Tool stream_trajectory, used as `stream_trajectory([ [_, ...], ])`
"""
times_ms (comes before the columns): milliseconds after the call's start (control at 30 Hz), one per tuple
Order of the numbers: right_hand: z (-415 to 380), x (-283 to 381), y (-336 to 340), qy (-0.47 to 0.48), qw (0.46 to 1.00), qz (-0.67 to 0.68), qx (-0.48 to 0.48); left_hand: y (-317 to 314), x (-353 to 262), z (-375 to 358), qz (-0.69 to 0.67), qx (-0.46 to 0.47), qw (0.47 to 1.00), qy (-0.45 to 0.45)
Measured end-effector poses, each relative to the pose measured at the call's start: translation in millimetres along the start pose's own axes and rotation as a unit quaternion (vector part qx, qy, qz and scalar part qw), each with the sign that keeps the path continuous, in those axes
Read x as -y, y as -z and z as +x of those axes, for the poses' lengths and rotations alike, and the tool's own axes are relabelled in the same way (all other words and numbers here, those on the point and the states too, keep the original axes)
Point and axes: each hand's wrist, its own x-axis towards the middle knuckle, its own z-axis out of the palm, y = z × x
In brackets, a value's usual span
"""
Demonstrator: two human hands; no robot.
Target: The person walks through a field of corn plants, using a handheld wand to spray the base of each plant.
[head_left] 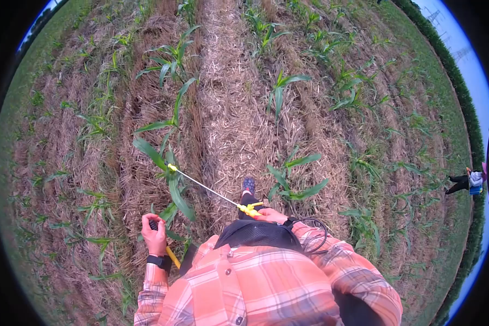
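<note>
R hand (pixel 270 215) is closed round the yellow grip of the spray wand (pixel 209 189); fingers mostly hidden behind the chest pouch (pixel 257 233). L hand (pixel 155 234) is clenched on a dark handle (pixel 154 224) w/ a yellow shaft below, lower end cut off by the sleeve. Wand sits centre-near; long axis runs near-right to far-left, nozzle tip at a maize plant (pixel 168 174). Hose (pixel 316 231) loops at the R cuff. Another person (pixel 466 182) stands far right, small, hard to make out.
</note>
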Motion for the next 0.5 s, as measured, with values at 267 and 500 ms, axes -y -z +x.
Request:
stream_trajectory([
  [267,32.3,30.8,99.1,-0.067,0.976,0.163,-0.13,-61.2,-53.7,94.9,-0.009,0.048,0.998,0.034],
  [500,24.8,68.3,197.7,-0.059,0.914,0.302,-0.264,-108.7,-84.0,161.9,0.012,0.053,0.998,0.013],
])
